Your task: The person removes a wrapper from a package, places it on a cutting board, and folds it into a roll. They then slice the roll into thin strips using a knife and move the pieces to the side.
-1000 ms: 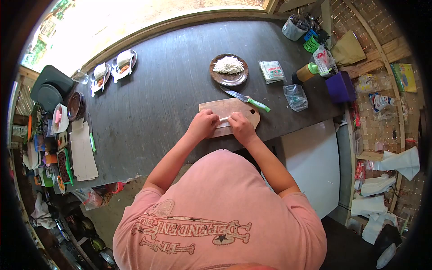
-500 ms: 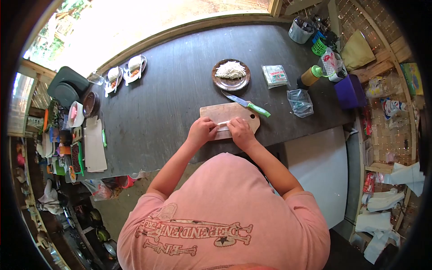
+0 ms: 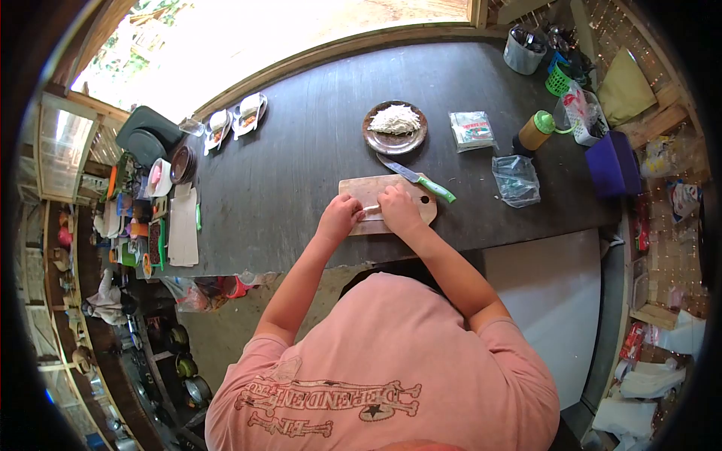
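Observation:
A wooden cutting board (image 3: pixel 361 186) lies near the front edge of the dark table. On it, a thin white roll or strip (image 3: pixel 372 210) stretches between my two hands. My left hand (image 3: pixel 341 218) pinches its left end, fingers curled together. At the other end, the bent fingers of my right hand (image 3: pixel 399 210) close over the strip and hide that end. A green-handled knife (image 3: pixel 415 177) rests across the board's far edge, its blade pointing away to the left. Just beyond the knife, a brown plate (image 3: pixel 395 147) bears a heap of white shreds (image 3: pixel 395 119).
To the right are a packet of napkins (image 3: pixel 472 131), a clear plastic bag (image 3: pixel 516 180), a green-capped sauce bottle (image 3: pixel 535 131) and a purple container (image 3: pixel 613 164). Two white food trays (image 3: pixel 249 115) stand at the far left. Cardboard sheets (image 3: pixel 183 233) lie along the left edge.
My right hand has slid slightly away from me on the board, while my left hand stays at its end of the strip. The camera view has shifted a little.

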A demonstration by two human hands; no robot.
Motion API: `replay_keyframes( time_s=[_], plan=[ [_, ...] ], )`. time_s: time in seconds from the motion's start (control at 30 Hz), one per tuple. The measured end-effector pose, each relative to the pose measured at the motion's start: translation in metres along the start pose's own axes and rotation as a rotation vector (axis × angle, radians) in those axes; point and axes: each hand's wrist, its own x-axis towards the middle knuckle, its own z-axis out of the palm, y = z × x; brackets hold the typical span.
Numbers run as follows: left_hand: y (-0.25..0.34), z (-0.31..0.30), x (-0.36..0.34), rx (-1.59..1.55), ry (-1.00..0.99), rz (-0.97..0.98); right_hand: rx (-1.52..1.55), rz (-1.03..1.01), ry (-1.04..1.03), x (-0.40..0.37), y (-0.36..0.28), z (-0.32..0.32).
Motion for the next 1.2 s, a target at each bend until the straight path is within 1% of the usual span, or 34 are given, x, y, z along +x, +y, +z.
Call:
replay_keyframes(
  time_s=[0.03,0.2,0.23,0.3,0.43,0.5,0.63,0.73,0.8,0.83,0.9,0.97,1.03,1.1,1.13,1.2],
  plan=[
    [0.000,0.000,-0.003,0.009,-0.004,-0.010,0.013,-0.005,-0.003,-0.002,-0.002,-0.001],
    [0.005,-0.006,-0.011,-0.017,0.054,0.098,0.019,-0.054,0.066,-0.005,-0.003,-0.003],
    [0.005,-0.006,-0.012,-0.017,0.062,0.093,0.016,-0.064,0.064,-0.006,-0.003,-0.004],
    [0.003,-0.006,-0.015,-0.047,0.047,0.079,-0.042,-0.154,0.129,-0.011,-0.003,-0.006],
    [0.002,-0.005,-0.020,-0.065,0.067,0.056,-0.019,-0.193,0.158,-0.019,0.000,-0.006],
    [0.003,-0.004,-0.022,-0.038,0.092,0.090,-0.041,-0.271,0.185,-0.023,0.001,-0.004],
    [0.006,-0.005,-0.025,-0.024,0.106,0.119,-0.061,-0.299,0.204,-0.029,0.002,0.000],
    [0.006,-0.005,-0.024,-0.038,0.135,0.132,-0.086,-0.322,0.176,-0.037,0.002,0.004],
    [0.005,-0.006,-0.022,-0.054,0.041,0.015,-0.145,-0.357,0.240,-0.042,0.000,0.006],
    [0.003,-0.006,-0.019,-0.058,0.045,0.008,-0.147,-0.363,0.233,-0.044,0.002,0.005],
    [0.000,-0.006,-0.016,-0.164,-0.014,-0.085,-0.093,-0.384,0.317,-0.053,0.004,0.003],
    [0.001,-0.005,-0.011,-0.163,0.011,-0.048,-0.109,-0.397,0.304,-0.048,0.003,0.001],
    [-0.002,-0.006,-0.010,-0.065,-0.004,0.066,-0.124,-0.416,0.293,-0.041,0.006,-0.005],
    [-0.003,-0.003,-0.008,-0.072,-0.007,0.064,-0.010,-0.242,0.042,-0.029,0.009,-0.009],
    [-0.002,-0.003,-0.007,-0.082,-0.026,0.060,-0.010,-0.250,0.044,-0.021,0.013,-0.005],
    [-0.001,-0.002,-0.006,-0.047,-0.024,0.060,0.093,-0.163,0.090,-0.010,0.018,0.001]
  ],
)
